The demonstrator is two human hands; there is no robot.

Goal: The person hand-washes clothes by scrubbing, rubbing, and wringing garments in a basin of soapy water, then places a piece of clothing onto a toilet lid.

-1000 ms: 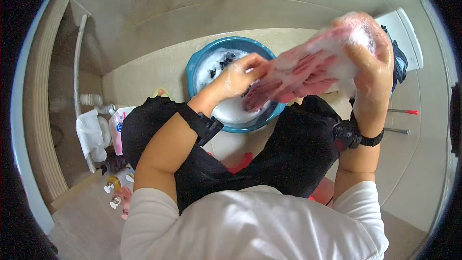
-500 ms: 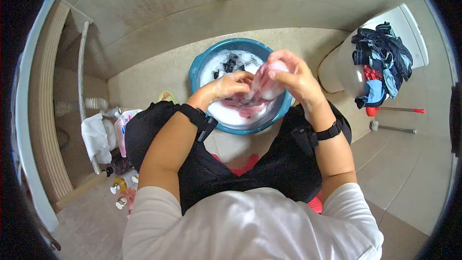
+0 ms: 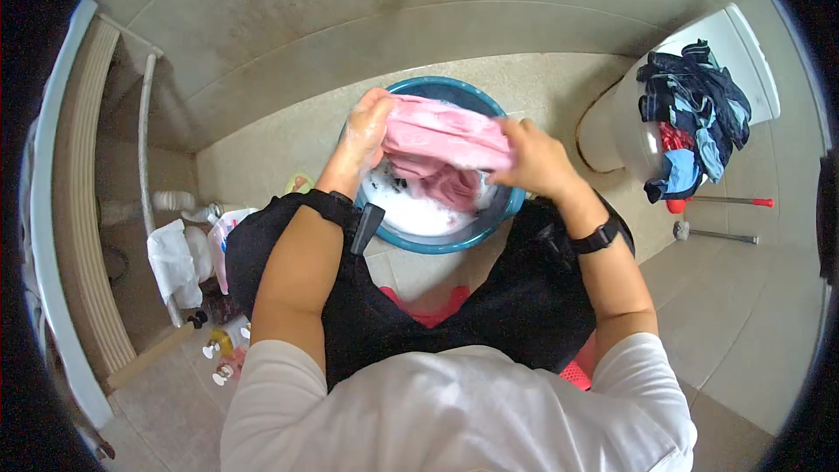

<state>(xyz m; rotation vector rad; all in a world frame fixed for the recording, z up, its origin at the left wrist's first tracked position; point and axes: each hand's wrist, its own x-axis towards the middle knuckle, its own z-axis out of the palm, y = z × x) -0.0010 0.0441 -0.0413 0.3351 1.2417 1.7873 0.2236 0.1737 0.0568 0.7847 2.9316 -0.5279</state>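
Pink cloth (image 3: 450,133) runs from the left hand (image 3: 365,129), which grips one end, above the blue basin (image 3: 441,248) to the right hand (image 3: 537,159), gripping the other — even tension, held low over the suds (image 3: 419,215), should keep drips inside.

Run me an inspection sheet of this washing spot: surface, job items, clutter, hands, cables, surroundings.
Surface: pale tiled floor under a blue basin.
Job items: pink cloth stretched above the basin, part of it hanging toward white suds.
Clutter: dark and light-blue clothes heaped on the toilet; pump bottles at lower left.
Hands: left hand and right hand each grip one end of the pink cloth.
Cables: nothing seen.
Surroundings: tiled wall beyond the basin; two rods right of the toilet.
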